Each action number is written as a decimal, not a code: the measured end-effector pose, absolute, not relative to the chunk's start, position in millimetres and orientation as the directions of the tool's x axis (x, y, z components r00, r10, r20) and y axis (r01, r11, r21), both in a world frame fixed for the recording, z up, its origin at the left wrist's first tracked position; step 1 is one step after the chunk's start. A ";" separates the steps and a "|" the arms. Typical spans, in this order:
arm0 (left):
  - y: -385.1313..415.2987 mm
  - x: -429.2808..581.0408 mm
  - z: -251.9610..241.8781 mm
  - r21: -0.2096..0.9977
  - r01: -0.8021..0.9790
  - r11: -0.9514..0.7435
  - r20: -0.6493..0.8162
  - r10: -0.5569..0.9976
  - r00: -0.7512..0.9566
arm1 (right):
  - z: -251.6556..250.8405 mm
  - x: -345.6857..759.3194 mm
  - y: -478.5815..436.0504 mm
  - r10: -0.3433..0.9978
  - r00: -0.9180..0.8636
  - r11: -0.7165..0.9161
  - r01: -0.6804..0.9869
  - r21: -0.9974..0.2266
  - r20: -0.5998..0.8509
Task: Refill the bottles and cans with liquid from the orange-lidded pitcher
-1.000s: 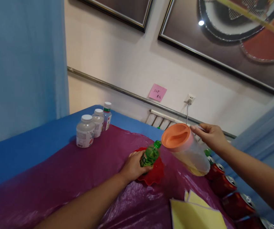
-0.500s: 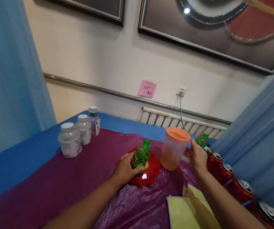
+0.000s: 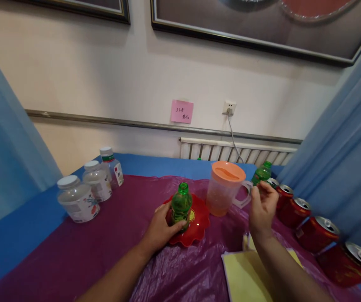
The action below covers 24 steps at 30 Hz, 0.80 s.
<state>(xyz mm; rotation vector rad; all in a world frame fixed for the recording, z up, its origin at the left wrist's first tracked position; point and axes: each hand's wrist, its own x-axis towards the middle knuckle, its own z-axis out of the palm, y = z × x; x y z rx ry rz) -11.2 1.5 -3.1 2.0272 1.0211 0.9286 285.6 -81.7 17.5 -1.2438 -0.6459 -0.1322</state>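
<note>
My left hand (image 3: 159, 228) is wrapped round a green bottle (image 3: 182, 205) with no cap, upright over a red wavy-edged plate (image 3: 201, 222). To the right of the plate stands a clear pitcher (image 3: 221, 191) with an orange lid and some amber liquid low inside. My right hand (image 3: 263, 207) is raised just right of the pitcher's handle, apart from it, with its fingers curled together; whether anything small is between them cannot be made out. Behind that hand stands another green bottle (image 3: 262, 173).
Three clear jars and bottles (image 3: 81, 201) with white caps stand at the left. Several red cans (image 3: 317, 233) line the right side. A yellow cloth (image 3: 246, 272) lies at the front under my right forearm. Purple sheeting (image 3: 105, 251) covers the blue table.
My right hand has come away from the pitcher's handle and turned, its fingers now curled upward. My left hand still holds the green bottle over the plate. The camera view has shifted.
</note>
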 end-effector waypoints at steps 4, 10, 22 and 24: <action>5.6 -12.0 -6.7 0.828 0.362 -0.428 0.270 0.871 0.411 | 31.4 229.4 -93.3 0.572 0.452 0.408 0.567 -0.715 0.684; 10.7 -13.6 -5.1 0.725 0.406 -0.556 0.386 0.817 0.429 | 24.7 161.5 -72.5 0.889 0.159 0.296 0.516 -0.804 0.429; 13.6 -18.6 -15.3 0.705 0.367 -0.607 0.422 0.775 0.470 | 66.4 208.0 -127.5 0.792 0.414 0.345 0.301 -0.889 0.448; 12.8 -17.9 -15.1 0.711 0.374 -0.595 0.417 0.786 0.456 | 72.7 241.4 -148.9 0.713 0.548 0.333 0.285 -0.899 0.438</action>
